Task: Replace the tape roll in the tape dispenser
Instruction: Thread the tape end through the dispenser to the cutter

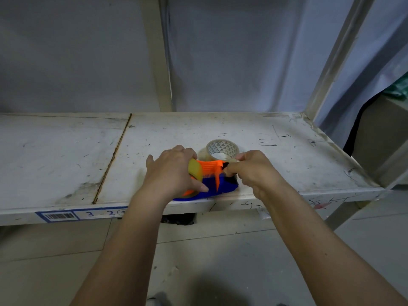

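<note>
A blue and orange tape dispenser [213, 187] lies at the front edge of a scuffed white shelf [287, 155]. A yellowish tape roll [195, 170] sits in its left end, and my left hand [174, 171] wraps over that roll and the dispenser's body. My right hand [250, 170] pinches the black and orange front part beside the toothed blade [235, 180]. Just behind the hands, a nearly used-up roll [222, 149] with a triangle-patterned core lies flat on the shelf.
A seam [112, 157] runs across the shelf left of the dispenser. A barcode label reading "3-2" [81, 214] is stuck on the shelf's front edge. Metal uprights [159, 54] stand behind, and one upright [337, 54] rises at the right. Tiled floor [198, 261] lies below.
</note>
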The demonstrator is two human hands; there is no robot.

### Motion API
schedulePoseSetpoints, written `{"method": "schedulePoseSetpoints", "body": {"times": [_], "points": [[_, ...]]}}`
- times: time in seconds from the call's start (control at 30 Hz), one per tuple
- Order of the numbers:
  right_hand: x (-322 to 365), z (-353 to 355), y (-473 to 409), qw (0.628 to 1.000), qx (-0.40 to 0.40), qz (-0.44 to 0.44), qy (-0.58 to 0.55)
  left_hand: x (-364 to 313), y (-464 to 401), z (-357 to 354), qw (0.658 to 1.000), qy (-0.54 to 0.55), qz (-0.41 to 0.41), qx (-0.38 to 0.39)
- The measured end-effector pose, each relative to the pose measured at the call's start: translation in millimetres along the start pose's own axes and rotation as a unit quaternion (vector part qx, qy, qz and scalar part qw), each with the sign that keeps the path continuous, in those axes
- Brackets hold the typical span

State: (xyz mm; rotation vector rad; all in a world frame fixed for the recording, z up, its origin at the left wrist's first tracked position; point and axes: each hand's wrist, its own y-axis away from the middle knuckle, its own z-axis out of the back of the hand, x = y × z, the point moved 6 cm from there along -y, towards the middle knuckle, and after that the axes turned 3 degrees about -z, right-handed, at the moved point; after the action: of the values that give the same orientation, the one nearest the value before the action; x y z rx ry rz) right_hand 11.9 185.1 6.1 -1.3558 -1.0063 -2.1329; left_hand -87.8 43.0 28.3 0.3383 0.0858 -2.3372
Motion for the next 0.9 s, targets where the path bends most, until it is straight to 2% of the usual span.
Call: {"method": "schedulePoseSetpoints", "body": {"times": [0.2,0.4,0.7,0.9], "points": [[2.2,17.9,-3.4,1.000,-0.014,0.024,0.011,-3.6,-2.8,0.3,1.000,-0.028,-0.005,0.010],[-2.3,24.9,-9.5,0.991,-0.022,0.072,0.111,-10.6,-3.3,-2.2,1.000,-0.023,-0.010,0.006],[-6.0,26.1,-12.6,0.992,0.038,0.039,0.110,-9.3,-3.7,-2.7,1.000,0.001,0.009,0.016],[-4.6,44.2,-11.5,0.996,0.035,0.017,0.086,-6.0,-2.6,-2.0,1.000,0.021,0.011,0.014]]}}
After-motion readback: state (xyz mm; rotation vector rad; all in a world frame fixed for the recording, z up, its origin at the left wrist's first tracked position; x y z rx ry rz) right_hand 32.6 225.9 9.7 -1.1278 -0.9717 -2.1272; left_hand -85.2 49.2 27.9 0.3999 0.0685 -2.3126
